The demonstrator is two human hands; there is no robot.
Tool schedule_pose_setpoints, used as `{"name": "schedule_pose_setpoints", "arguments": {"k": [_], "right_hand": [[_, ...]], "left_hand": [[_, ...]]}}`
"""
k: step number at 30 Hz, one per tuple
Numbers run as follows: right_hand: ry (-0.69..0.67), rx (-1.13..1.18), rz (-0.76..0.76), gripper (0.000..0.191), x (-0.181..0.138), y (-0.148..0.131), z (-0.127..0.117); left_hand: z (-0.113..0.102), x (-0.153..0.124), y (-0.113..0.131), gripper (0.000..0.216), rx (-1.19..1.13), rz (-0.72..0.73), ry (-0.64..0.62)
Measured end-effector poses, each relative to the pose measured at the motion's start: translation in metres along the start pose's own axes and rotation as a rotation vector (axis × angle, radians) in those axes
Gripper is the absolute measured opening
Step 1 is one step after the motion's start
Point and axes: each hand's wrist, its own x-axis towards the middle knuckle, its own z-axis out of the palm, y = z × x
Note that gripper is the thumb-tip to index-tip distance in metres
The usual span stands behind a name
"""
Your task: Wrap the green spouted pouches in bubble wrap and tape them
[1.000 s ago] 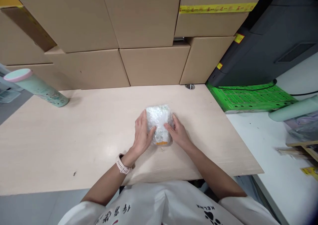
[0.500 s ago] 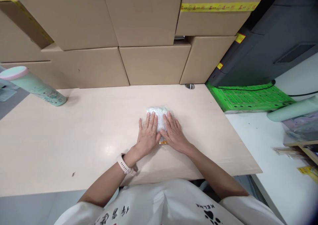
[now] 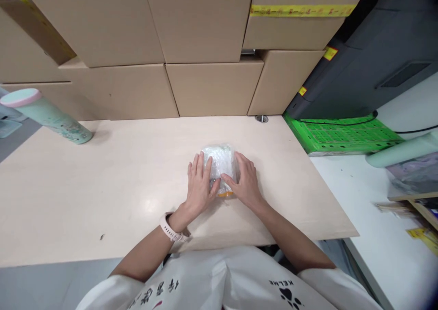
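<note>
A small packet wrapped in clear bubble wrap point(image 3: 221, 160), with an orange edge at its near end, lies on the pale wooden table point(image 3: 102, 187). My left hand point(image 3: 199, 187) lies flat against the packet's left side, fingers stretched out and thumb on its top. My right hand point(image 3: 243, 180) rests on its right side, fingers extended and thumb pressing the near part. Both hands touch the packet without lifting it. A white watch sits on my left wrist.
Stacked cardboard boxes point(image 3: 205, 50) form a wall along the table's far edge. A mint-green bottle with a pink lid point(image 3: 44, 116) stands at the far left. A green plastic crate point(image 3: 342, 134) and a dark machine point(image 3: 376, 59) are to the right, with clutter on a white table point(image 3: 376, 200).
My hands first held the packet by its sides, then pressed flat over its top, and now have slid apart to its left and right, showing more of the wrap.
</note>
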Motion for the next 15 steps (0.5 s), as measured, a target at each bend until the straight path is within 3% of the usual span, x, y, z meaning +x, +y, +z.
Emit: {"name": "schedule_pose_setpoints", "arguments": {"k": [3,11,15], "right_hand": [[0.013,0.095,0.063,0.06,0.003,-0.004,-0.008],[-0.1,0.572,0.383,0.03,0.017,0.007,-0.011],[0.002,0.703,0.304,0.03,0.021,-0.011,-0.022]], "left_hand": [[0.001,0.0,-0.002,0.035,-0.046,-0.046,0.02],[0.001,-0.002,-0.005,0.033,-0.279,-0.316,-0.129],[0.004,-0.003,-0.004,0.039,-0.51,-0.411,-0.149]]}}
